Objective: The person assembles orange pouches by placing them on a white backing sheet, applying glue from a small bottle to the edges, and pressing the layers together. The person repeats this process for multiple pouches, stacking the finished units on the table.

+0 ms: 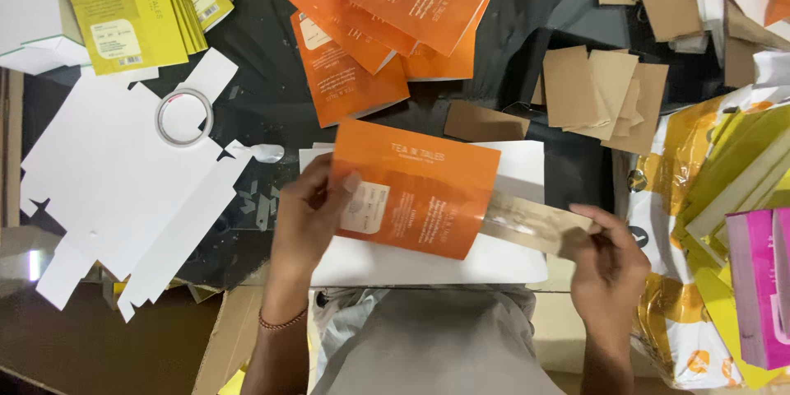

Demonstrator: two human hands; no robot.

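Insert's (535,225) left end is hidden inside the pouch (414,189); how far in, unclear. Orange pouch lies flat on a white sheet (510,263) at the table's near edge, long axis left-right, mouth rightward. Left hand (309,210) pinches its left edge; right hand (609,259) fingers closed on the brown insert.

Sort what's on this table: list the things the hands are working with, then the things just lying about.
In hand:
- orange sleeve, held by the left hand
- brown card insert, held at its end by the right hand
- white sheet under both

Lying about:
- tape roll
- yellow sleeves
- orange sleeve pile
- brown card pieces
- flat white box blank
- pink box
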